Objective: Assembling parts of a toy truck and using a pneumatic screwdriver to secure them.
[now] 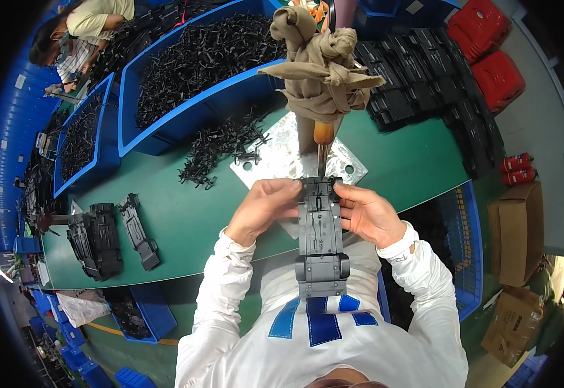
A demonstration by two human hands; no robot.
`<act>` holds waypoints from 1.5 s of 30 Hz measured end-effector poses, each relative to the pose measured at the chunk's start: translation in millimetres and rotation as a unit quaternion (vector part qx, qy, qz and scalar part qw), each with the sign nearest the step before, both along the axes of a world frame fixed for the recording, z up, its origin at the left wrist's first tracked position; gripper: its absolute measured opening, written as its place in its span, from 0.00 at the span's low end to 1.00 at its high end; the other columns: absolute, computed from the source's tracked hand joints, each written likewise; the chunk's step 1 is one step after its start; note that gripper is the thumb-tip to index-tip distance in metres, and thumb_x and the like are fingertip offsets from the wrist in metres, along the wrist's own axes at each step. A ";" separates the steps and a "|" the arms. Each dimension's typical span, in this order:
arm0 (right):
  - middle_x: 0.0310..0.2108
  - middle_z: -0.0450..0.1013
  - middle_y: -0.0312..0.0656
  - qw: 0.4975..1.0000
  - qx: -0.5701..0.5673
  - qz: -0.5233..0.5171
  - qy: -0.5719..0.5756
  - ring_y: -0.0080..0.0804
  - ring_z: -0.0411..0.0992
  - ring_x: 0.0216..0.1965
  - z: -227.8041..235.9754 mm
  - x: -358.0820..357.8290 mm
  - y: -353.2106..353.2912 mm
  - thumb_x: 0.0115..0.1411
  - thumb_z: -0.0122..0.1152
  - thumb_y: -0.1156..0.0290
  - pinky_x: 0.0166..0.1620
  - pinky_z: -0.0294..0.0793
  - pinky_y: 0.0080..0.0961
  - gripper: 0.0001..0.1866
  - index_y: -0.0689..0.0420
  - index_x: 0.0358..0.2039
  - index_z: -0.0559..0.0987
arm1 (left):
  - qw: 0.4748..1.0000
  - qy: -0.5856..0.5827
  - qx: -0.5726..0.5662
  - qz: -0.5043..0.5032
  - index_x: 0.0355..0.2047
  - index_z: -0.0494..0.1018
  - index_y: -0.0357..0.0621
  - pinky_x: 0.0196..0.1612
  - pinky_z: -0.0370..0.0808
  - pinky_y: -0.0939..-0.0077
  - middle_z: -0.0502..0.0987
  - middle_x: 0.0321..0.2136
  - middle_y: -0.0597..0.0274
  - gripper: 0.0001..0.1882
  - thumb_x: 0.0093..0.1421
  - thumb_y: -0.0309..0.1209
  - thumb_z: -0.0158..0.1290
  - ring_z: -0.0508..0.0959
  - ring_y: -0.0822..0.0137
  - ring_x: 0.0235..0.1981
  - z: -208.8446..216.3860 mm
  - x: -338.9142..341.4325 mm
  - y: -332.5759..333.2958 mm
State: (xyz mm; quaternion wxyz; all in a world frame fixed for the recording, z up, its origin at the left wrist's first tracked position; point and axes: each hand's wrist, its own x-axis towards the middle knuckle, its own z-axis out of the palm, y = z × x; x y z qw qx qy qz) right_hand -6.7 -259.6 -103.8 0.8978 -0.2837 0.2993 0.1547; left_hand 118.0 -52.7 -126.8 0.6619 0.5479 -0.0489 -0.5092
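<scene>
Between my two hands is a long black plastic chassis [320,226], its far end under the tip of a hanging screwdriver [322,145] and its near end close to my body. My left hand [266,207] pinches the far left corner with thumb and fingers. On the opposite corner, my right hand [369,210] grips in the same way. Brown cloth [324,71] is knotted around the screwdriver's upper part. A shiny metal plate [282,155] lies on the green table [398,152] beneath the far end. Whether the tip touches the chassis is hard to tell.
Small black parts [217,152] lie heaped beside a large blue bin [185,110] full of more. Several chassis stand at left [104,239], and others are stacked at far right [417,77]. A blue crate [466,252] sits below the table's right edge. Another person [94,26] works at far left.
</scene>
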 end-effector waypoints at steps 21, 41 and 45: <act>0.43 0.72 0.44 0.999 0.028 -0.024 0.024 0.33 0.75 0.45 6.7 10.0 -2.1 0.66 0.53 0.72 0.50 0.77 0.31 0.11 0.65 0.46 0.72 | 1.000 0.011 0.002 -0.006 0.46 0.77 0.35 0.43 0.75 0.79 0.81 0.40 0.62 0.20 0.66 0.41 0.53 0.78 0.75 0.38 7.7 7.1 -3.5; 0.42 0.73 0.43 0.999 0.004 -0.036 -0.020 0.32 0.73 0.43 -9.8 30.2 -5.7 0.64 0.52 0.75 0.49 0.76 0.28 0.10 0.64 0.44 0.75 | 0.999 -0.001 0.001 0.046 0.29 0.79 0.44 0.34 0.71 0.83 0.75 0.26 0.74 0.15 0.66 0.41 0.53 0.72 0.82 0.27 6.9 18.7 -7.3; 0.42 0.73 0.42 0.999 0.008 -0.046 -0.024 0.31 0.73 0.42 -8.8 31.5 -4.8 0.63 0.53 0.75 0.49 0.76 0.29 0.10 0.64 0.44 0.75 | 0.998 0.008 -0.009 0.056 0.28 0.78 0.45 0.33 0.71 0.85 0.74 0.24 0.75 0.15 0.66 0.41 0.54 0.70 0.83 0.25 0.4 21.3 -6.2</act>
